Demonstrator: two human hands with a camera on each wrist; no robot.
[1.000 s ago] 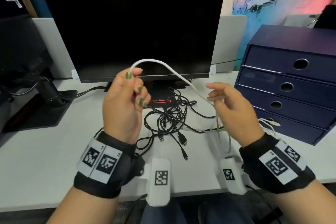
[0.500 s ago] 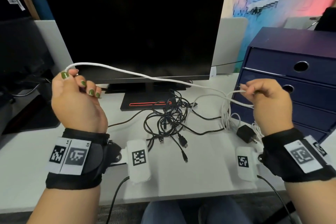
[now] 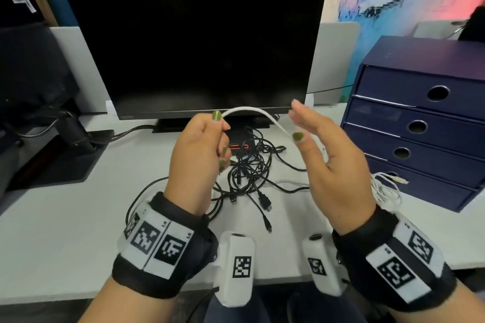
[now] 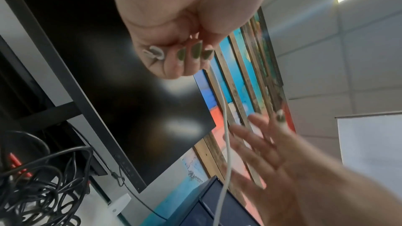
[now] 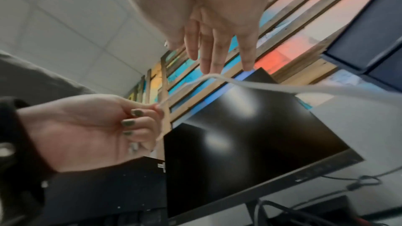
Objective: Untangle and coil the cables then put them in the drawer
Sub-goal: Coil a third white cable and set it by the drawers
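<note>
A white cable (image 3: 252, 110) arcs in the air between my two hands, in front of the monitor. My left hand (image 3: 199, 144) grips one end in a curled fist; the left wrist view shows the cable (image 4: 226, 126) leaving the curled fingers (image 4: 185, 57). My right hand (image 3: 328, 155) is open with straight fingers, and the cable runs past its thumb. In the right wrist view the cable (image 5: 261, 85) passes just under the straight fingertips (image 5: 208, 64). The rest of the white cable (image 3: 385, 189) lies by the drawer unit. A tangle of black cables (image 3: 249, 165) lies on the desk under my hands.
A dark blue drawer unit (image 3: 420, 118) with several shut drawers stands at the right. A black monitor (image 3: 194, 42) stands at the back, its base (image 3: 236, 144) behind the tangle. A monitor arm base (image 3: 73, 139) sits at the left. The white desk (image 3: 65, 217) reaches to the near edge.
My hands, spread wide apart half a second ago, have come together at the middle. The right hand has opened from its pinch on the white cable; the left still grips it.
</note>
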